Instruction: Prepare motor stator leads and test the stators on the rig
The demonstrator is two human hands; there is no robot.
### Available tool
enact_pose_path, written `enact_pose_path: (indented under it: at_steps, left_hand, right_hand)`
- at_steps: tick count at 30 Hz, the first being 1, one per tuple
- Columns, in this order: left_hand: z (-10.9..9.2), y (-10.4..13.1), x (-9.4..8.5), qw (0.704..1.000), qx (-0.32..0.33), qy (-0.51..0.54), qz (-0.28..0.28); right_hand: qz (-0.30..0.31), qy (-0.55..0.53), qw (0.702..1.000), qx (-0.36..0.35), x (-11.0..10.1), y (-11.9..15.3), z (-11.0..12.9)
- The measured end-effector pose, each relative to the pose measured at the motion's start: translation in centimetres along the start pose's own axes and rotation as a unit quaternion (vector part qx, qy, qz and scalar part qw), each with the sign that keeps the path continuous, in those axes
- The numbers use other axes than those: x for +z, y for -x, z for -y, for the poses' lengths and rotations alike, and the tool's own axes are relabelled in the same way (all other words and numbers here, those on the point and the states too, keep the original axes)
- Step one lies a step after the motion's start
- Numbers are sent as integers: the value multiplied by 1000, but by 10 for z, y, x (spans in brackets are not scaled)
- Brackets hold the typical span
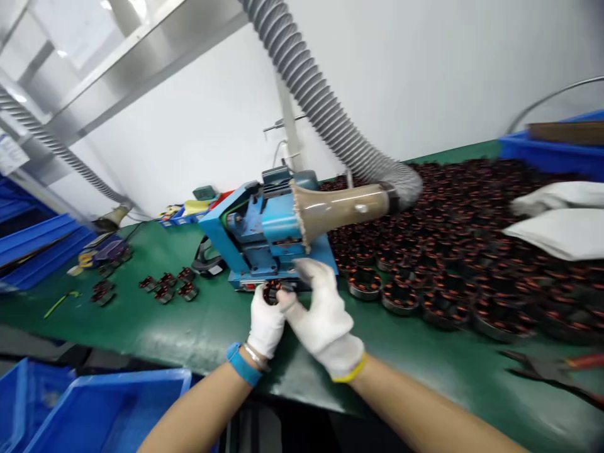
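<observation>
My left hand (267,322), in a white glove, is closed around a small dark motor stator (272,291) with copper windings, in front of the blue belt machine (255,229). My right hand (321,308), also gloved, is beside it with the fingers apart and curved. Its thumb reaches to the stator's right side; whether it touches is blurred. Part of the stator is hidden by the left glove. To the right, stators with orange-copper windings (399,296) are packed closely together on the green bench (207,327).
A grey ribbed hose (325,94) joins the machine's tan funnel (344,211). Several stators (165,292) lie to the left. Pliers (547,368) rest at the right, below white cloths (561,220). Blue bins (108,402) stand below the bench's front edge.
</observation>
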State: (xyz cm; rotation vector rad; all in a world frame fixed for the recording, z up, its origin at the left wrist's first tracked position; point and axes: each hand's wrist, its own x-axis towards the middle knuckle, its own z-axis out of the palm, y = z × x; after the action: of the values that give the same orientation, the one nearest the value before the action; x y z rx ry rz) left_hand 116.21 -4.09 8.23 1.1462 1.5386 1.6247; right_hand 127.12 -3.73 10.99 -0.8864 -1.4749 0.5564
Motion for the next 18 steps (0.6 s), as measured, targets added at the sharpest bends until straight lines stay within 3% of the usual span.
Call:
enact_pose_path:
  at_steps: [3,5,10,14,18]
  left_hand:
    - [10,-2,-2,995,-35,90,-30]
    - [15,1,-1,990,-44,132,-25]
    - [14,7,-1,993,43,102,37]
    - [9,9,-5,990,129,5,53]
    - [3,7,-10,985,149,-61,65]
  right_hand:
    - [95,26,966,237,9,0,-19]
    - [158,57,947,274,14,3,-33]
    - [173,-32,961,212,15,7,-49]
    - [142,-97,978,117,12,6,-45]
    - [133,-102,985,49,10,2,-37]
